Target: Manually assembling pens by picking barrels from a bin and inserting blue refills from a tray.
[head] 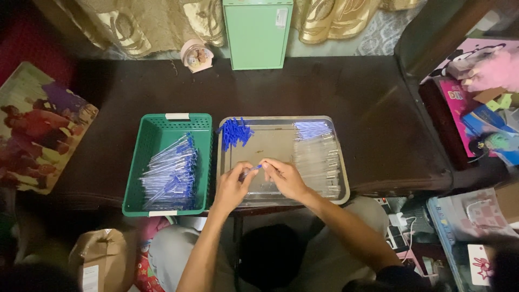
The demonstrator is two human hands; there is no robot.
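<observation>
A green basket (pixel 154 162) at the left is holding clear pens (pixel 170 176) with blue caps, and a silvery grey tray (pixel 338 162) beside it is carrying a heap of blue caps (pixel 234 132) at its far left and clear tubes (pixel 319 157) with blue tips at its right. The hands are pinching a clear pen with a blue tip (pixel 252 171) over the dark brown table (pixel 335 89). A pale mint-green box (pixel 257 35) is standing at the far edge, with gold patterned cloth (pixel 146 21) hanging behind it.

Left hand (pixel 232 186): forearm bare, rising from the lower frame edge and angled slightly rightward; wrist straight; back of hand toward the camera; fingers curled, thumb and forefinger pinched at the upper right. Right hand (pixel 285 177): forearm bare, entering from the lower right, slanting up and leftward; knuckles uppermost; fingers bent inward, tips pinched toward the left hand. Both hands: close together, fingertips nearly meeting; palms hidden.
</observation>
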